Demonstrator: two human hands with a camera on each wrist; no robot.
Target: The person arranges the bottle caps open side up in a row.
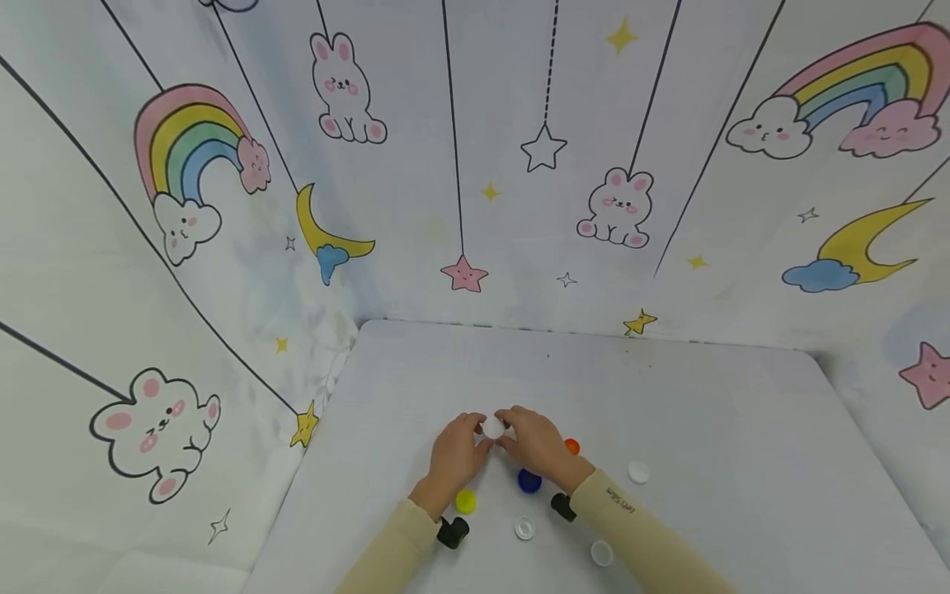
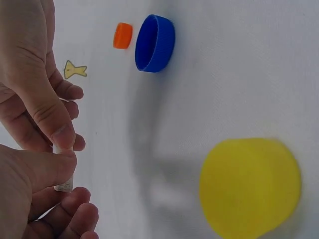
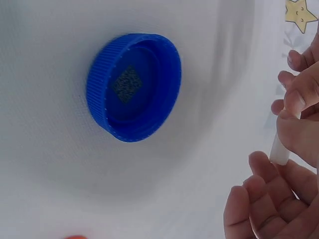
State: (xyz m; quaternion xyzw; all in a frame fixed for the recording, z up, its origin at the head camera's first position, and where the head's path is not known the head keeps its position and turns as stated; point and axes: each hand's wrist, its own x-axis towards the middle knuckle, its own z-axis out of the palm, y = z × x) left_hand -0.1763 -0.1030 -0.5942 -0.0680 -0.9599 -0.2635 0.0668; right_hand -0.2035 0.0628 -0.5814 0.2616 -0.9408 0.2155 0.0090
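Observation:
Between both hands is a small white round cap (image 1: 493,427), raised towards the far side of the table. My left hand (image 1: 455,452) pinches its left edge with thumb and fingers. On the opposite edge, the thumb and fingers of my right hand (image 1: 536,445) pinch it too. Seen edge-on in the right wrist view, the white cap (image 3: 280,153) is partly hidden by the fingers. A blue bottle cap (image 3: 134,87) lies hollow side up near the right hand, with a code patch inside. A yellow cap (image 2: 251,186) stands close to the left forearm.
An orange cap (image 1: 571,446) lies beyond the right wrist. Black pieces (image 1: 453,533) sit by both sleeves. White caps (image 1: 638,472) are spread to the right and nearer the front. A white cloth wall (image 1: 416,206) with drawings encloses the white table (image 1: 712,412).

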